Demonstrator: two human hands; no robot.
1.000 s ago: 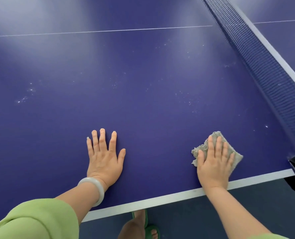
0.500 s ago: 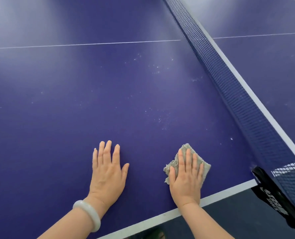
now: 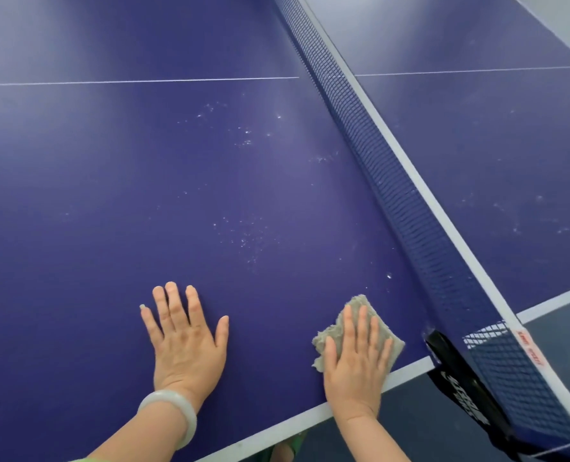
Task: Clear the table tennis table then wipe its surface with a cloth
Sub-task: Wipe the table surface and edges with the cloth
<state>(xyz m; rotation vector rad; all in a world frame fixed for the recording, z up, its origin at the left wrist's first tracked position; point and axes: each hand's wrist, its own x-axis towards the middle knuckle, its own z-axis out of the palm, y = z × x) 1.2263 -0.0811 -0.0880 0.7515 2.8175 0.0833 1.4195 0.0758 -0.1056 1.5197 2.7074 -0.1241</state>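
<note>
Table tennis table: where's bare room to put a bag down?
Widest bare stretch of the table: left of and beyond the left hand, up to the centre line. A narrower gap lies between the hands. Crowded by the net: right hand pressing the cloth.

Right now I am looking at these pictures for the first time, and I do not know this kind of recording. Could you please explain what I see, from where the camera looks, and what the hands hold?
There is no machine here: a person works with two bare hands. All the pictures come from one wide camera worn on the person's head, looking forward and down. The dark blue surface is a table tennis table, and the net crosses it on the right. The left hand, with a pale bracelet on the wrist, lies flat on the table and holds nothing. The right hand presses a small grey cloth against the table near its white edge, with straight fingers. Small white specks lie on the table beyond the hands.
</note>
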